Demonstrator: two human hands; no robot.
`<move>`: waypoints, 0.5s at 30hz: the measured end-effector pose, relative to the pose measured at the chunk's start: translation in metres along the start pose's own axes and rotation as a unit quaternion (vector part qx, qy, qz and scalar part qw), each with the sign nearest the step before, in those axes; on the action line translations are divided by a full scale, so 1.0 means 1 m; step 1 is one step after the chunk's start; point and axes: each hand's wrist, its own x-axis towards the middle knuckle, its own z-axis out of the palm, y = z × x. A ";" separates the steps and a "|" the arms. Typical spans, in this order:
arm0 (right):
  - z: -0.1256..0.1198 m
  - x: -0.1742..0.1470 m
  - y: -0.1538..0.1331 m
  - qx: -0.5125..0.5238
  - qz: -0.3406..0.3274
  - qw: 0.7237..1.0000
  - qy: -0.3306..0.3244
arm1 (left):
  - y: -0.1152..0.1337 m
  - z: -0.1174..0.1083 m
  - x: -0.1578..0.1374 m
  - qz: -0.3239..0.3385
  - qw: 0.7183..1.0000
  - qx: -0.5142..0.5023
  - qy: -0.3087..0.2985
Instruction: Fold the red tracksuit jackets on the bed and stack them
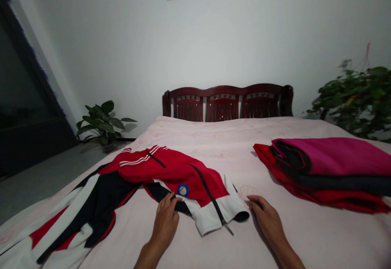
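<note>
A red, white and dark track jacket (195, 179) lies on the bed, its zip running toward the white collar and a round blue badge on its front. My left hand (166, 216) is at the jacket's near edge just below the badge, its fingers bent and closed on the dark fabric. Just right of the collar, my right hand (265, 216) hovers low over the sheet, fingers stretched out and holding nothing. Beside the jacket on the left are dark trousers (104, 195) with white and red panels, partly overlapped by the jacket.
A stack of folded clothes (336, 159), magenta on top and red below, sits on the right of the pink bedsheet (189, 252). The dark wooden headboard (221, 104) stands at the back. Potted plants (102, 120) flank the bed.
</note>
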 end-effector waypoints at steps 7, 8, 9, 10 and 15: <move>0.000 0.000 -0.001 -0.001 0.003 1.000 0.001 | 0.000 -0.001 0.000 0.004 1.000 -0.005 0.001; 0.000 0.000 -0.001 0.000 0.002 1.000 0.002 | 0.001 -0.001 0.000 0.004 1.000 -0.004 0.000; 0.000 0.000 -0.001 0.001 0.000 1.000 0.002 | 0.001 -0.001 0.000 0.004 1.000 -0.004 0.001; 0.000 0.000 0.000 0.001 0.000 1.000 0.001 | 0.001 -0.001 0.000 0.005 1.000 -0.003 0.001; 0.001 0.000 0.002 -0.005 -0.001 1.000 -0.012 | 0.001 -0.001 0.000 0.004 1.000 0.001 -0.002</move>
